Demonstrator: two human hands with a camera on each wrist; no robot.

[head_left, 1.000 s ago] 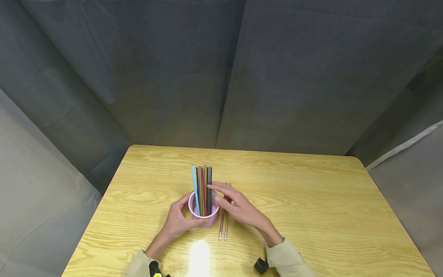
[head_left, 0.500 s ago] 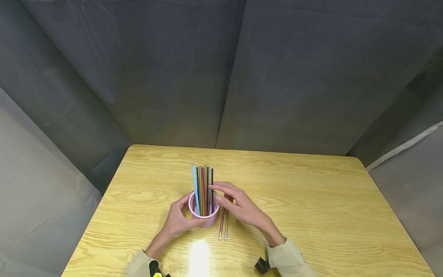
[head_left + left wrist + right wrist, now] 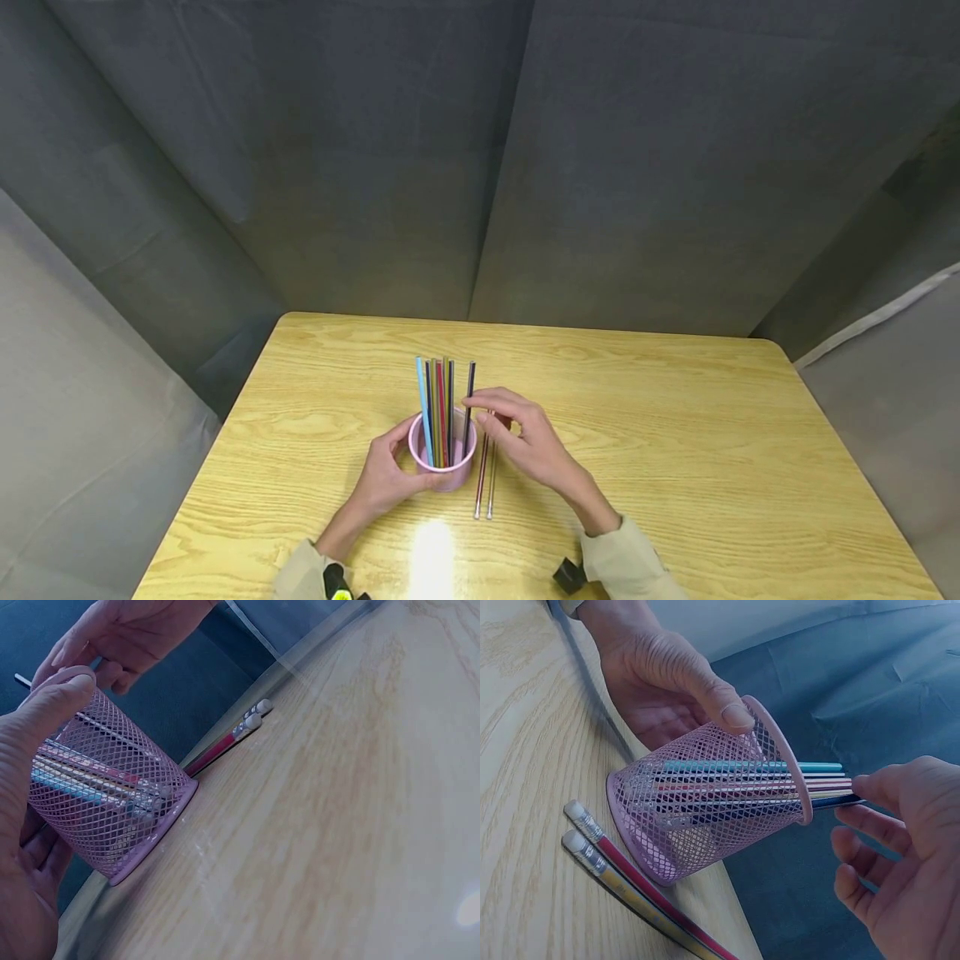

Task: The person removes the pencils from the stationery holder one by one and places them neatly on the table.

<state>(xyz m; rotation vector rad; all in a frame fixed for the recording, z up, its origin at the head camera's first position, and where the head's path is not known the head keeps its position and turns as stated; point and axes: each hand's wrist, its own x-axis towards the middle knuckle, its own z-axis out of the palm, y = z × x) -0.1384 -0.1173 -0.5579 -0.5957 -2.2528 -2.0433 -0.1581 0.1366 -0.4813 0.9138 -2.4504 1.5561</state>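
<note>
Currently one pink mesh cup [image 3: 450, 482], held by the left hand [image 3: 386, 479], stands on the desk [image 3: 675, 433] beside two loose pencils [image 3: 480, 487]. The right hand [image 3: 528, 433] pinches one dark pencil [image 3: 471, 375], now farther from the uncounted bunch [image 3: 440, 400] inside.

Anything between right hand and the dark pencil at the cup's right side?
Nothing visible. The right hand pinches the dark pencil above the rim of the pink cup. The other pencils stand to its left; the two loose pencils lie outside on the table.
</note>
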